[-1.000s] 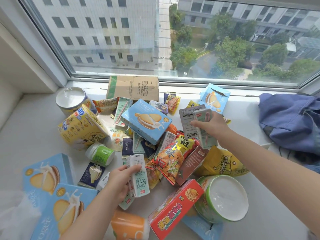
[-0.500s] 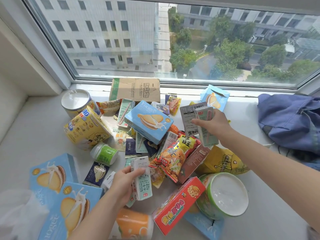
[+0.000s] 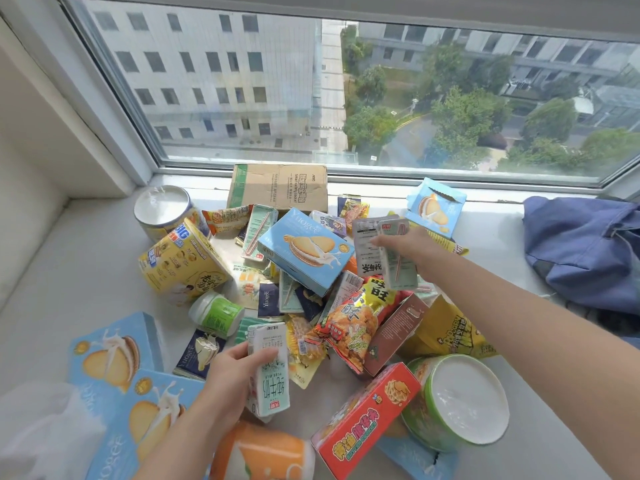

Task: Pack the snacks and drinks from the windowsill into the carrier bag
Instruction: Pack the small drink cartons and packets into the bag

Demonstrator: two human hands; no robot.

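Left hand point(image 3: 239, 379) has its fingers and thumb wrapped round a white-and-green milk carton point(image 3: 273, 375), right at the near edge of the snack heap. Close around that hand: a dark blue sachet point(image 3: 201, 353) just to its left, an orange cup point(image 3: 263, 452) lying just below it, and a red cookie box point(image 3: 363, 417) to its right. Right hand point(image 3: 412, 247) is further out over the heap, clamped on a pale green carton point(image 3: 398, 261) with a straw on its face. A grey packet point(image 3: 365, 247) sits right against that carton on the thumb side, and I can't tell if it's in the grip too. Left of that hand a blue biscuit box point(image 3: 304, 251) lies on top of the heap, and below its wrist there's a yellow popcorn bag point(image 3: 446, 330). It's all on the white windowsill point(image 3: 69, 265). Out past the right arm is a blue fabric bag point(image 3: 581, 251), and by the left forearm a white plastic bag point(image 3: 41, 431). Can't say which one is the carrier.
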